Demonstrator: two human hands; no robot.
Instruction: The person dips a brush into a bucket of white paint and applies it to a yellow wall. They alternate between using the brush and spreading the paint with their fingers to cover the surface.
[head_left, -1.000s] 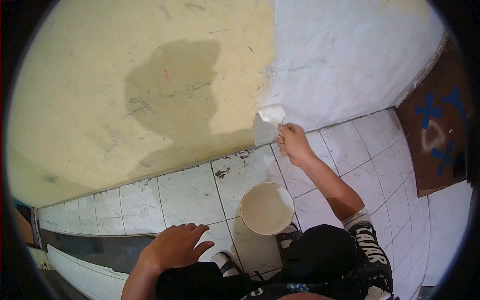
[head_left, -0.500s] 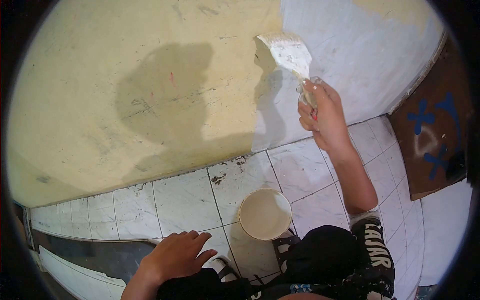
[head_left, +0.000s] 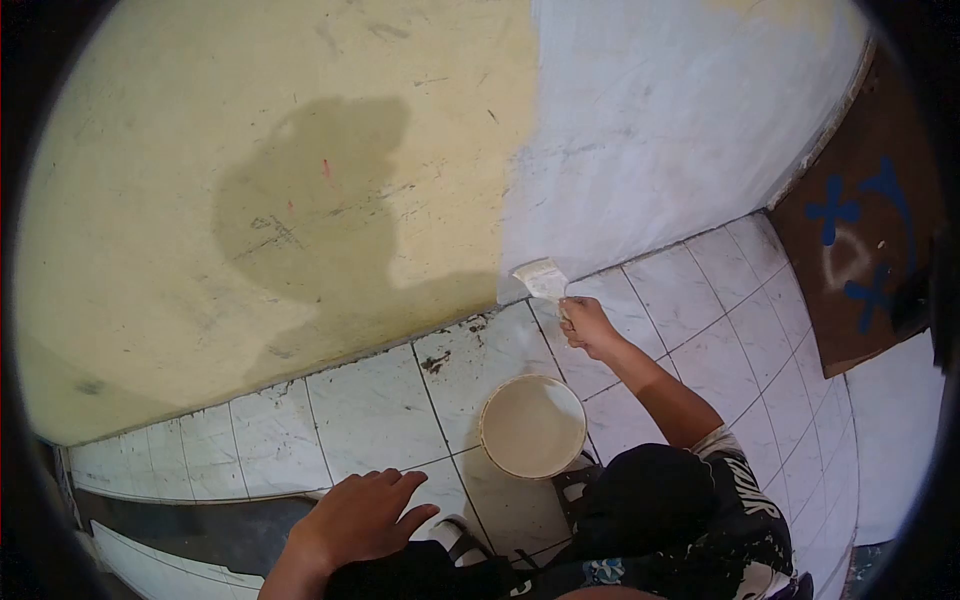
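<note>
My right hand (head_left: 588,326) is closed round the handle of a wide paint brush (head_left: 543,279). The white bristles touch the foot of the wall, where pale bluish-white paint (head_left: 640,130) meets the yellow surface (head_left: 440,150). A round bucket (head_left: 533,427) of whitish paint stands on the tiled floor, below and left of my right forearm. Over my lap at the lower left, my left hand (head_left: 372,512) is spread with its fingers apart and holds nothing.
A brown board with blue marks (head_left: 840,240) stands at the right. Dark debris (head_left: 437,362) lies on the white tiles (head_left: 360,400) near the wall. My sandalled feet are close to the bucket, and a dark strip (head_left: 200,530) crosses the lower left.
My right hand has moved down with the brush, from high on the wall to its bottom edge. The white paint's edge there reaches further left. My left hand has barely moved.
</note>
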